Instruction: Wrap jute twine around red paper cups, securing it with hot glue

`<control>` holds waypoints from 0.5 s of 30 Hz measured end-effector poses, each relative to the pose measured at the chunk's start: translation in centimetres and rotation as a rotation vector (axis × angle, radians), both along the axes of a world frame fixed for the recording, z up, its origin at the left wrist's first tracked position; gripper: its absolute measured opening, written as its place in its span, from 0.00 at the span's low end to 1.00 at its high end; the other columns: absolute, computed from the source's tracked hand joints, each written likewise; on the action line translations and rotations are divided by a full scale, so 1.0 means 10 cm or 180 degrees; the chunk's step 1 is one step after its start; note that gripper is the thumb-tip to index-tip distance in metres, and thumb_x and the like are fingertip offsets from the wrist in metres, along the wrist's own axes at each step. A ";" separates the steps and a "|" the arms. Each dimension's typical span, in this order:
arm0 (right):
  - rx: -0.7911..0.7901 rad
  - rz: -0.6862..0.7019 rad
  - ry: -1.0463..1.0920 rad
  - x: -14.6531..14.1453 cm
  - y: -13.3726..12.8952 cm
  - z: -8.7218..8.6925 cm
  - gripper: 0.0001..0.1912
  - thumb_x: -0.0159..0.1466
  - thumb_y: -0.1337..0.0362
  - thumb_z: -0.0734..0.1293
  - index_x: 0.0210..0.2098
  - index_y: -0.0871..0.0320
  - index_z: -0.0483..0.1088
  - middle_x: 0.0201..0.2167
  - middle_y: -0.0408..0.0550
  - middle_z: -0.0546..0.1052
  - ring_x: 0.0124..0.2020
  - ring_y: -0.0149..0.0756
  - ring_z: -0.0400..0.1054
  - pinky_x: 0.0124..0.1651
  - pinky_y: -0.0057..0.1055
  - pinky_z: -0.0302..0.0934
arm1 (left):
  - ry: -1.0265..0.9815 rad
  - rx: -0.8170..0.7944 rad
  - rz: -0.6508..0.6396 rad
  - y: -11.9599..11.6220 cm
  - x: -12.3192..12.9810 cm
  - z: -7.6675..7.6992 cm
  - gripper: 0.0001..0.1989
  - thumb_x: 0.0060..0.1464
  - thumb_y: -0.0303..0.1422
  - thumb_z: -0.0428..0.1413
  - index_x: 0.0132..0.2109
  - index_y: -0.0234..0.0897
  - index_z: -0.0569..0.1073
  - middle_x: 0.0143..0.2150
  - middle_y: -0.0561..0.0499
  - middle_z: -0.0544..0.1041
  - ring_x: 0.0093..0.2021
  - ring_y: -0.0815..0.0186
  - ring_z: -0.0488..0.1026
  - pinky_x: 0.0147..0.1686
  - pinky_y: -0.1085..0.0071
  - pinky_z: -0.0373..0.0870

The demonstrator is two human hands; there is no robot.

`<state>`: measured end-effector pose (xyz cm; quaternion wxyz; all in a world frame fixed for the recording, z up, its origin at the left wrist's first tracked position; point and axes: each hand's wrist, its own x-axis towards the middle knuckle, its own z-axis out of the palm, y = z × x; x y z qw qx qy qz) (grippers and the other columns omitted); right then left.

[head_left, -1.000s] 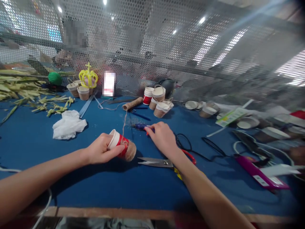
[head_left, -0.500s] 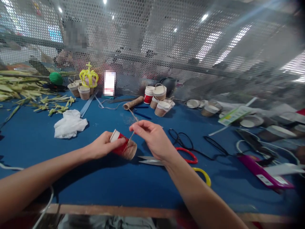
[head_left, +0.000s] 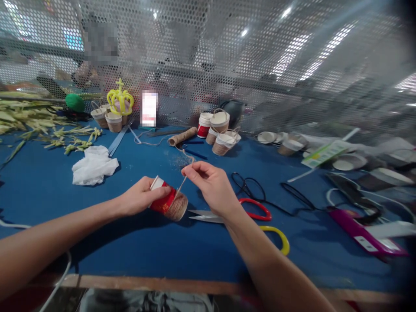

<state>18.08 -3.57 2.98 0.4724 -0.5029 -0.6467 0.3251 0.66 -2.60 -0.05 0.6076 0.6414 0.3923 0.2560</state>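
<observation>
My left hand [head_left: 138, 197] grips a red and white paper cup [head_left: 163, 200], which lies tilted with its rim toward the upper left. Brown twine [head_left: 177, 207] is wound round the cup's base end. From there a strand rises to my right hand [head_left: 209, 182], whose thumb and fingers pinch it. Beyond that hand the strand curls back toward a roll of twine [head_left: 183, 136] on the blue table. Scissors with one red and one yellow handle [head_left: 255, 209] lie under my right wrist, blades pointing left.
Several twine-wrapped cups [head_left: 224, 143] stand at the back. A white cloth [head_left: 94, 165] lies at left, near pale dried husks [head_left: 29, 115] and a yellow crown [head_left: 120, 102]. Black cord [head_left: 248, 186] and a purple power strip [head_left: 365, 234] are at right. A perforated metal screen [head_left: 182, 52] rises behind.
The cup has turned slightly in my left hand, showing more of the wound twine. My right hand has shifted a little to the right, and the strand beyond it has gone slacker.
</observation>
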 end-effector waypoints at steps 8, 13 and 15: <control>-0.0064 -0.0033 -0.0181 -0.02 0.02 -0.06 0.10 0.55 0.59 0.63 0.26 0.61 0.69 0.25 0.44 0.72 0.27 0.30 0.64 0.34 0.29 0.58 | -0.0293 0.0134 -0.0185 -0.06 -0.01 0.02 0.17 0.48 0.41 0.49 0.21 0.33 0.61 0.18 0.57 0.58 0.20 0.76 0.51 0.19 0.78 0.49; -0.0125 -0.0019 -0.0362 -0.03 -0.01 -0.05 0.10 0.56 0.60 0.63 0.26 0.61 0.69 0.24 0.44 0.72 0.27 0.30 0.63 0.33 0.28 0.57 | -0.0316 0.0298 -0.0243 -0.08 -0.03 0.04 0.17 0.49 0.40 0.49 0.21 0.33 0.61 0.18 0.57 0.57 0.19 0.76 0.50 0.19 0.78 0.48; -0.0150 0.0002 -0.0407 -0.04 -0.02 -0.05 0.10 0.56 0.60 0.63 0.26 0.61 0.68 0.24 0.44 0.71 0.27 0.30 0.63 0.32 0.27 0.57 | -0.0304 0.0409 -0.0269 -0.09 -0.05 0.04 0.17 0.50 0.40 0.48 0.20 0.33 0.61 0.18 0.58 0.57 0.19 0.76 0.50 0.18 0.78 0.48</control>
